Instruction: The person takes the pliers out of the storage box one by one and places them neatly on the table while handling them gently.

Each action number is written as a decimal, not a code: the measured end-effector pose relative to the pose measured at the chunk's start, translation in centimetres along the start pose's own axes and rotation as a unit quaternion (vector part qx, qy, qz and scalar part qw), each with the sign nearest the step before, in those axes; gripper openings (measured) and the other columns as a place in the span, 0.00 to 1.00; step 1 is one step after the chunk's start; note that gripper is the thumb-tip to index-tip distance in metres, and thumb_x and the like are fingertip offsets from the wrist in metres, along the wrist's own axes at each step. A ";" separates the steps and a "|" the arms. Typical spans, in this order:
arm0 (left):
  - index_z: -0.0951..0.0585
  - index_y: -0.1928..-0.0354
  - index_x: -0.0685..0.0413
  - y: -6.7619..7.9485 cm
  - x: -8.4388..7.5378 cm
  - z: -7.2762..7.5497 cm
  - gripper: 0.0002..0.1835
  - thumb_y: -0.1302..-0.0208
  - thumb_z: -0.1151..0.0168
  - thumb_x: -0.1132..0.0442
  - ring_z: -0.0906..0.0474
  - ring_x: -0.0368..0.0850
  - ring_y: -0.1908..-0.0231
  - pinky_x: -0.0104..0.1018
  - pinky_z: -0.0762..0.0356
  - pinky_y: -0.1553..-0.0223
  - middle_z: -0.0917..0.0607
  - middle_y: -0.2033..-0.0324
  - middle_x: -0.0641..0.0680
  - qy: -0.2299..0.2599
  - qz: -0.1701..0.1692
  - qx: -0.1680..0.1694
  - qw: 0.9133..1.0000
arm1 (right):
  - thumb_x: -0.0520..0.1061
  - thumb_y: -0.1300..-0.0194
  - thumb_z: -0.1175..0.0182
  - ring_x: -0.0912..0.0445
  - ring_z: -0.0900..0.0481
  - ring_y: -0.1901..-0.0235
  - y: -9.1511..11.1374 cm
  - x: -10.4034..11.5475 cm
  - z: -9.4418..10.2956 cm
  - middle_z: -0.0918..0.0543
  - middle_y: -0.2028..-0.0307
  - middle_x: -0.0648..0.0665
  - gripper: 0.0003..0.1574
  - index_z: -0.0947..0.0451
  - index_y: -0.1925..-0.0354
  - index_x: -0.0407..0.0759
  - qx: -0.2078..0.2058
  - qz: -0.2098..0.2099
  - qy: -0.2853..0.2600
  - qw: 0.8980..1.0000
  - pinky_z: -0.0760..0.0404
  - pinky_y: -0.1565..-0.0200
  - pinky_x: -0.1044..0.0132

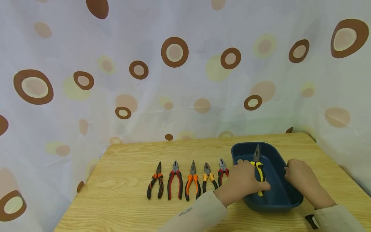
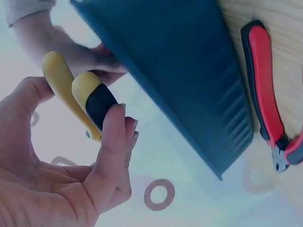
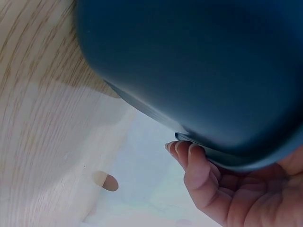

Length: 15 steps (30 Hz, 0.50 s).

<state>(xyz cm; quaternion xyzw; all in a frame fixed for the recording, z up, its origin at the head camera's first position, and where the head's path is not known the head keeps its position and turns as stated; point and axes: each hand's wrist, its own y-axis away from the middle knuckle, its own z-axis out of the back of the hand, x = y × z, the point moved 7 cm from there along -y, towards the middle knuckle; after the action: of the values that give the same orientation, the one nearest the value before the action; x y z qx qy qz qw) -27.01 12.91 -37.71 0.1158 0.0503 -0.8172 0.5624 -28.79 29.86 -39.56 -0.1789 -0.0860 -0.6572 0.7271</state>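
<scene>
My left hand point(image 1: 242, 182) holds yellow-and-black long-nose pliers point(image 1: 257, 154) above the dark blue plastic basin point(image 1: 273, 196), their grey jaws pointing away from me. In the left wrist view, the yellow handle ends point(image 2: 59, 71) sit between my thumb and fingers, beside the basin's outer wall point(image 2: 175, 61). At the basin's right side, my right hand point(image 1: 304, 180) grips the rim. The right wrist view has the fingers point(image 3: 199, 175) curled at the basin's edge point(image 3: 232, 163); the thumb is mostly hidden there.
Left of the basin, several pliers stand in a row on the wooden table point(image 1: 121, 180): orange-and-black ones point(image 1: 192, 177) in the middle, red-and-black ones point(image 1: 222, 170) nearest the basin, partly behind my left hand. A spotted curtain point(image 1: 185, 83) hangs behind the table.
</scene>
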 end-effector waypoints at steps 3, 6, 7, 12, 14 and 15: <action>0.23 0.65 0.51 0.4 0.5 0.6 0.31 0.49 0.37 0.29 0.32 0.39 0.81 0.29 0.33 0.85 0.23 0.61 0.50 0.008 0.004 -0.008 1.000 | 0.29 0.40 0.46 0.48 0.28 0.82 0.0 -0.1 0.2 0.26 0.83 0.38 0.12 0.28 0.79 0.25 -0.002 0.003 0.004 1.000 0.27 0.77 0.51; 0.22 0.61 0.51 0.6 1.0 0.9 0.31 0.49 0.36 0.30 0.32 0.38 0.81 0.28 0.33 0.85 0.22 0.58 0.49 0.017 0.007 -0.012 1.000 | 0.29 0.40 0.47 0.49 0.28 0.82 -0.1 0.0 0.2 0.26 0.83 0.39 0.12 0.27 0.79 0.25 -0.002 0.005 0.004 1.000 0.27 0.77 0.51; 0.22 0.61 0.51 0.7 1.2 1.0 0.31 0.49 0.36 0.31 0.32 0.38 0.82 0.28 0.33 0.85 0.21 0.55 0.50 0.023 0.005 -0.015 1.000 | 0.28 0.40 0.47 0.49 0.28 0.82 -0.1 0.0 0.2 0.26 0.83 0.39 0.12 0.27 0.79 0.25 -0.003 0.007 0.004 1.000 0.26 0.77 0.51; 0.21 0.57 0.53 1.3 2.4 1.6 0.32 0.49 0.35 0.32 0.32 0.38 0.84 0.29 0.33 0.85 0.22 0.51 0.52 0.032 0.012 -0.019 0.999 | 0.29 0.39 0.47 0.49 0.27 0.83 0.0 0.2 0.2 0.26 0.84 0.40 0.12 0.27 0.80 0.25 -0.009 0.011 0.003 1.000 0.26 0.77 0.51; 0.21 0.59 0.55 1.6 3.0 2.0 0.31 0.48 0.35 0.33 0.32 0.38 0.82 0.28 0.33 0.84 0.22 0.55 0.53 0.036 0.008 -0.022 0.999 | 0.29 0.39 0.47 0.49 0.27 0.83 -0.1 0.2 0.2 0.26 0.84 0.39 0.12 0.27 0.79 0.24 -0.007 0.009 0.004 1.000 0.26 0.77 0.50; 0.20 0.61 0.56 1.7 3.3 2.1 0.29 0.47 0.35 0.35 0.32 0.39 0.81 0.29 0.33 0.84 0.23 0.55 0.53 0.043 0.007 -0.022 0.999 | 0.29 0.39 0.47 0.49 0.27 0.83 -0.1 0.1 0.2 0.26 0.84 0.39 0.12 0.27 0.79 0.24 -0.005 0.008 0.003 1.000 0.26 0.77 0.50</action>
<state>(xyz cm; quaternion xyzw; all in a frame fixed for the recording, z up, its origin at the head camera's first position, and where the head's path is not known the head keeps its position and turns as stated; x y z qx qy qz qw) -26.80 8.88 -36.36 0.1390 0.0916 -0.8061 0.5679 -28.86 29.78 -39.33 -0.1808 -0.0792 -0.6527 0.7315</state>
